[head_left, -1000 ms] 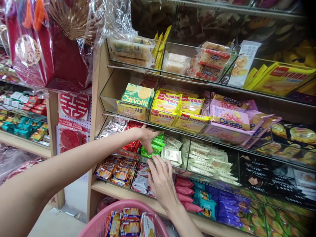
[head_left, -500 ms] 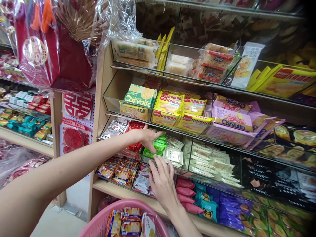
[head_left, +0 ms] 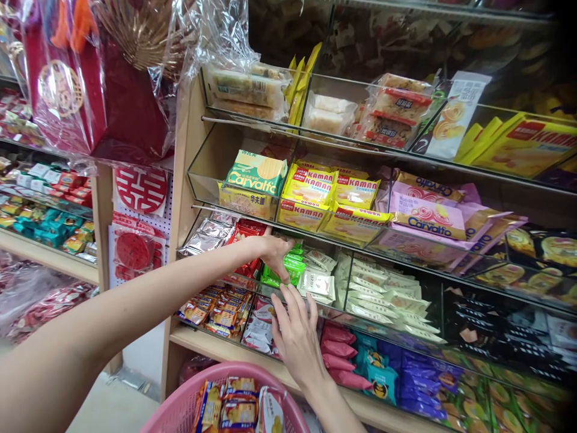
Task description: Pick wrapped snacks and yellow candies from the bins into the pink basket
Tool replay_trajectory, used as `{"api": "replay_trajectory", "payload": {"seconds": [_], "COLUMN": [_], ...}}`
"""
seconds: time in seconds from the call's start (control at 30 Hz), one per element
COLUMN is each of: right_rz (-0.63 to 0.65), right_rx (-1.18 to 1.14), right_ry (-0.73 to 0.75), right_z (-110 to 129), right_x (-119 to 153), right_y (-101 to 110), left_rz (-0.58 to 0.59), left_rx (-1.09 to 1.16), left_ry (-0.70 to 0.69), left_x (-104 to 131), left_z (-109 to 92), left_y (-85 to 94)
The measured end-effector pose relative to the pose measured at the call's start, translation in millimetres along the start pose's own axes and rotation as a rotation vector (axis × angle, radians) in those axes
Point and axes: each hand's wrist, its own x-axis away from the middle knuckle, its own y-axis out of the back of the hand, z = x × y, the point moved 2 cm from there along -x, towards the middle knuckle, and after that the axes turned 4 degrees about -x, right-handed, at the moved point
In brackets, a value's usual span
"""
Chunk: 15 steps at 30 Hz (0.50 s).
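My left hand (head_left: 274, 251) reaches into a shelf compartment, over green snack packets (head_left: 291, 269), its thumb apart from the fingers. Part of the fingers is hard to see, and I see nothing held in the hand. Just below, my right hand (head_left: 298, 337) has its fingers spread and holds nothing, its fingertips by the shelf's clear front lip. White packets (head_left: 317, 282) lie right of the green ones, and red packets (head_left: 247, 231) lie left, partly behind my left forearm. Under my hands stands a pink basket (head_left: 174, 400) with orange-and-blue snack packets (head_left: 240, 412) and a white packet (head_left: 271, 410).
Clear dividers split the tiered shelf. Above are yellow packets (head_left: 313, 183), a green box-like pack (head_left: 256, 173) and pink packs (head_left: 426, 218). Lower down are orange packets (head_left: 228, 313), pink packets (head_left: 339, 349) and purple packets (head_left: 419, 385). A plastic-wrapped red bag (head_left: 130, 102) hangs at left.
My left hand has shifted slightly, its thumb now lower and closer to my right fingertips. The right hand has hardly moved. The view has shifted very little.
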Motion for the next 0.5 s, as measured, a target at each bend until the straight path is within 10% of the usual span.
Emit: {"api": "replay_trajectory", "payload": {"seconds": [0.5], "right_rz": [0.005], "right_rx": [-0.002], "right_ry": [0.001], "right_z": [-1.5], "right_x": [3.9], "right_y": [-2.7], "left_rz": [-0.222], "left_rx": [-0.005], "left_ry": [-0.117], "left_x": [8.3], "left_z": [7.9], "left_y": [-1.7]}}
